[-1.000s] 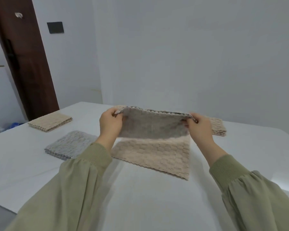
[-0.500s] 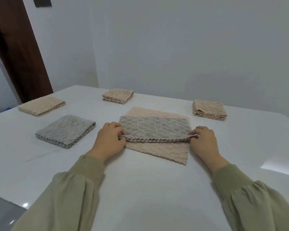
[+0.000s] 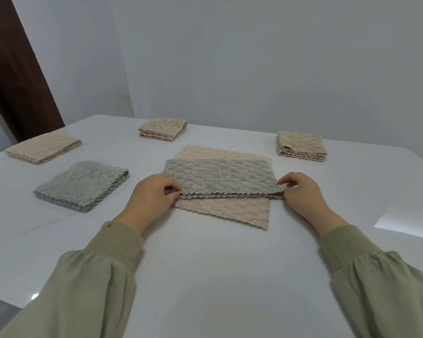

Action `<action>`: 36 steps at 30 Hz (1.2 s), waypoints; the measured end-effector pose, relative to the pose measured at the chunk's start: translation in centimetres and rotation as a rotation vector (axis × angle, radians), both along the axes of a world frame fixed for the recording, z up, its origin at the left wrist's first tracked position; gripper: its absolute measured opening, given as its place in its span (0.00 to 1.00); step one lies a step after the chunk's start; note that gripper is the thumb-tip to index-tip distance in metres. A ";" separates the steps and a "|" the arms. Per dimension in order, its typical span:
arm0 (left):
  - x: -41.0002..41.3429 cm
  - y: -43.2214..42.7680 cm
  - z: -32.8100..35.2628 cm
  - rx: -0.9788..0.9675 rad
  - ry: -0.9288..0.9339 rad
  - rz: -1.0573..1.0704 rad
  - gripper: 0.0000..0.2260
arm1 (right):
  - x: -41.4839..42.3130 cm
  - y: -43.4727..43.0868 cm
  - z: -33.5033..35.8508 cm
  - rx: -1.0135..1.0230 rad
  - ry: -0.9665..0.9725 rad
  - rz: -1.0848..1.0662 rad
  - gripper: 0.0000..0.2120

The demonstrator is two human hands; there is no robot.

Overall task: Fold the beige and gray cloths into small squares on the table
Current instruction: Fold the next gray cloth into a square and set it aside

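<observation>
- Olive-green sleeves [image 3: 103,276] reaching in from the near edge of the white table [image 3: 205,276], one on each side.
- Left hand [image 3: 149,198] resting knuckles up at the left end of the gray cloth [image 3: 220,178], thumb and fingers pinching its near left corner.
- Right hand [image 3: 303,193] at the right end of the same cloth, fingers curled with tips closed on the near right corner; exact grip partly hidden by the fold.
- Gray cloth folded in half into a long strip, lying across the middle of the table, doubled scalloped edge toward the near side.
- Beige cloth [image 3: 225,211] spread flat beneath the gray one, showing past it on both the near and far sides, its near right corner pointing toward the near edge.
- Folded gray square [image 3: 81,185] left of centre, apart from the left hand.
- Folded beige square [image 3: 43,148] near the left edge, farther back.
- Folded beige square [image 3: 300,146] toward the far right corner.
- Folded beige square [image 3: 163,129] by the far edge, behind the spread cloths.
- Dark brown door [image 3: 15,69] beyond the far left corner, against a pale wall.
</observation>
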State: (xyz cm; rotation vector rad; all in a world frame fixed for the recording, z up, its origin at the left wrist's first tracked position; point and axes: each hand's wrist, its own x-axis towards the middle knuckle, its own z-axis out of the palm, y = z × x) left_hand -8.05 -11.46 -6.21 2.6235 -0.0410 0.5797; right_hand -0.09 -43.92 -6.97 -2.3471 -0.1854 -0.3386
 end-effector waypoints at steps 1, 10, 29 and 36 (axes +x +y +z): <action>0.0 0.1 0.0 0.003 0.003 -0.001 0.05 | 0.0 -0.2 0.0 -0.003 -0.007 -0.002 0.14; -0.1 0.3 0.0 -0.003 -0.001 0.082 0.07 | -0.1 0.4 0.2 0.151 -0.037 0.049 0.12; 0.1 0.6 -0.2 0.241 -0.151 -0.064 0.06 | -0.8 1.2 0.2 0.201 -0.021 -0.099 0.09; 0.1 0.7 -0.2 0.313 -0.124 -0.037 0.06 | -0.8 1.5 0.0 -0.051 -0.078 -0.086 0.08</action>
